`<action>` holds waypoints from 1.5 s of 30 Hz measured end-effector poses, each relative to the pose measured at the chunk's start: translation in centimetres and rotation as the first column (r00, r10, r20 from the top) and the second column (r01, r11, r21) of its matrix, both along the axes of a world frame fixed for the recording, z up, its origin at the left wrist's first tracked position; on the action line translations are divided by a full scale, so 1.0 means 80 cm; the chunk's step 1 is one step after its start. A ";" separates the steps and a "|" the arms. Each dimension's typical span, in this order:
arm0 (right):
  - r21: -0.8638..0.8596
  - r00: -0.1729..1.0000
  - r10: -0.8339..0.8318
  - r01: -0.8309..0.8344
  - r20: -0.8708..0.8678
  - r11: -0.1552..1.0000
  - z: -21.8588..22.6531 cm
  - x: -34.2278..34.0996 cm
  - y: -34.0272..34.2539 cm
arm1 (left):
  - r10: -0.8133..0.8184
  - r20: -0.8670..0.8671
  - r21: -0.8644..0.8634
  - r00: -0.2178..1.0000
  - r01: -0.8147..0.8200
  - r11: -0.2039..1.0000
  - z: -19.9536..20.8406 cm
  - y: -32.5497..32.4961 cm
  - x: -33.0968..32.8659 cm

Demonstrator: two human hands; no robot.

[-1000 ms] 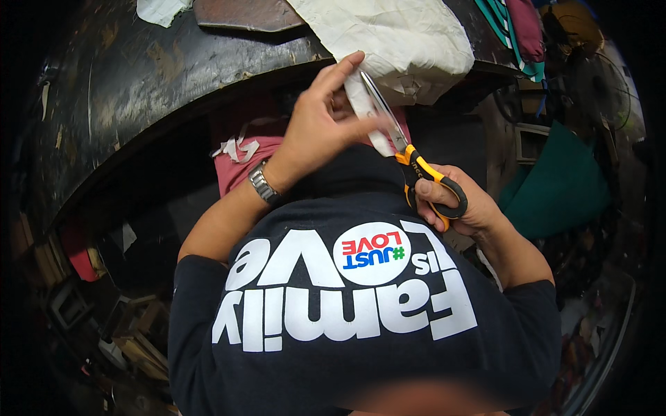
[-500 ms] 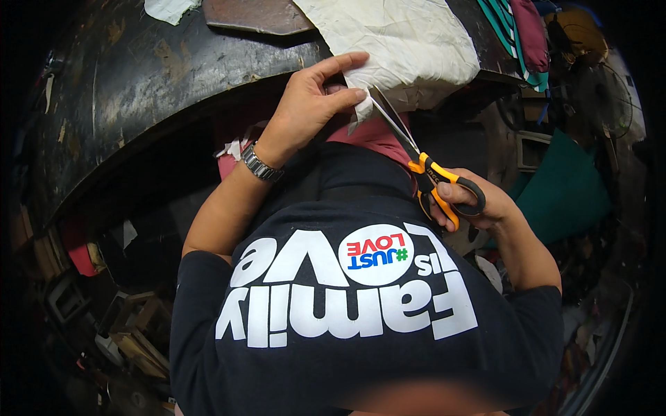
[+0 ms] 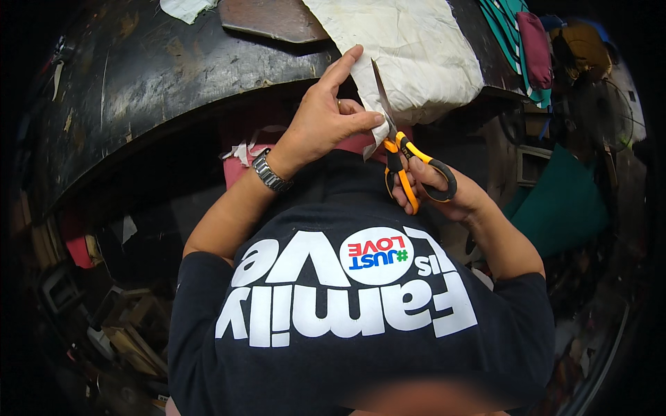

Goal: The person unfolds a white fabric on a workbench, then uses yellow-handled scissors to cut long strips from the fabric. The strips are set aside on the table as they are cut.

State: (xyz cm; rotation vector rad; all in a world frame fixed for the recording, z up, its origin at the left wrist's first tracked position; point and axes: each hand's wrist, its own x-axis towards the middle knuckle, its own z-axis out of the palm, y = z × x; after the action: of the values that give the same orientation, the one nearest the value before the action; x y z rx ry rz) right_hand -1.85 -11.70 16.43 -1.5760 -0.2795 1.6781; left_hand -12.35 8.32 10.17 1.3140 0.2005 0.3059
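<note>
A creased off-white fabric piece (image 3: 416, 55) hangs over the table's near edge. My left hand (image 3: 329, 114) pinches its left border between thumb and fingers, the index finger stretched up along the cloth. Yellow-and-black scissors (image 3: 388, 104) are in my right hand (image 3: 444, 187), with thumb and fingers in the handle loops. Their blades reach into the fabric beside my left thumb, one blade lying over the cloth and the other hidden by it. The handles are parted. A narrow flap of fabric dangles below my left thumb.
A dark, worn table (image 3: 173, 83) with a curved-looking edge spans the far side. On it lie a brown board (image 3: 274, 19) and a white scrap (image 3: 187, 8). Teal and maroon cloth (image 3: 533, 52) hangs at the far right. A green sheet (image 3: 565, 201) leans at the right.
My right hand has pushed the scissors forward and left, deeper into the fabric. My left hand has shifted slightly right, its index finger now stretched further along the cloth.
</note>
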 end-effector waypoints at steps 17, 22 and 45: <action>0.010 0.990 -0.136 0.135 0.026 0.991 -0.001 -0.007 -0.007 | 0.092 -0.031 0.003 0.995 -0.092 0.996 -0.008 0.029 0.024; 0.040 0.993 -0.116 0.115 0.021 0.993 -0.005 0.001 0.000 | 0.083 -0.056 0.036 0.995 -0.081 0.996 -0.013 0.029 0.026; 0.074 0.996 -0.093 0.093 -0.004 0.993 -0.020 0.014 0.022 | 0.194 -0.046 0.226 0.980 -0.179 0.958 -0.009 0.065 0.040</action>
State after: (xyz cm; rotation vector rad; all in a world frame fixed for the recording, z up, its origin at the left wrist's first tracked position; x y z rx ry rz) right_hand -0.71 -9.94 14.82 -1.5116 -0.2615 1.5793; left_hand -9.15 13.53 9.43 1.5300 0.3579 0.4542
